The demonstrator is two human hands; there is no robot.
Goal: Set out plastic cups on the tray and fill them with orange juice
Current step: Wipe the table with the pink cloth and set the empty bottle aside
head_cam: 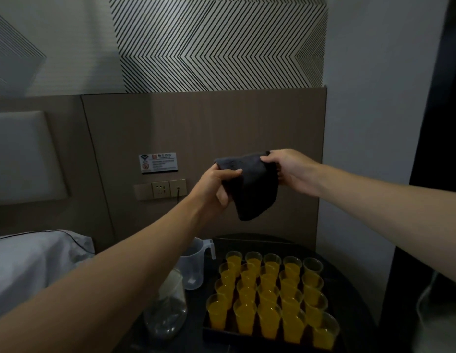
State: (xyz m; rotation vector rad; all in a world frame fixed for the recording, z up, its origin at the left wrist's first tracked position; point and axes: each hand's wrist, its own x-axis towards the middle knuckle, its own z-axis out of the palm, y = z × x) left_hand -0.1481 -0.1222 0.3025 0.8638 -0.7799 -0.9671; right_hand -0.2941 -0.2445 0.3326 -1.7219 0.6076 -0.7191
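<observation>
Several clear plastic cups (pixel 269 296) filled with orange juice stand in rows on a dark tray (pixel 209 332) on a round dark table. High above the tray I hold a dark grey cloth (pixel 252 189) between both hands. My left hand (pixel 216 184) pinches its left edge with thumb and fingers. My right hand (pixel 290 171) grips its upper right corner. The cloth hangs down between them. A clear measuring jug (pixel 196 266) stands left of the tray, partly hidden by my left forearm.
A clear plastic bag (pixel 166 312) lies on the table in front of the jug. A bed with white linen (pixel 36 263) is at the left. A brown headboard panel with sockets (pixel 160 188) and a small sign (pixel 158 163) stands behind. A dark doorway is at the right.
</observation>
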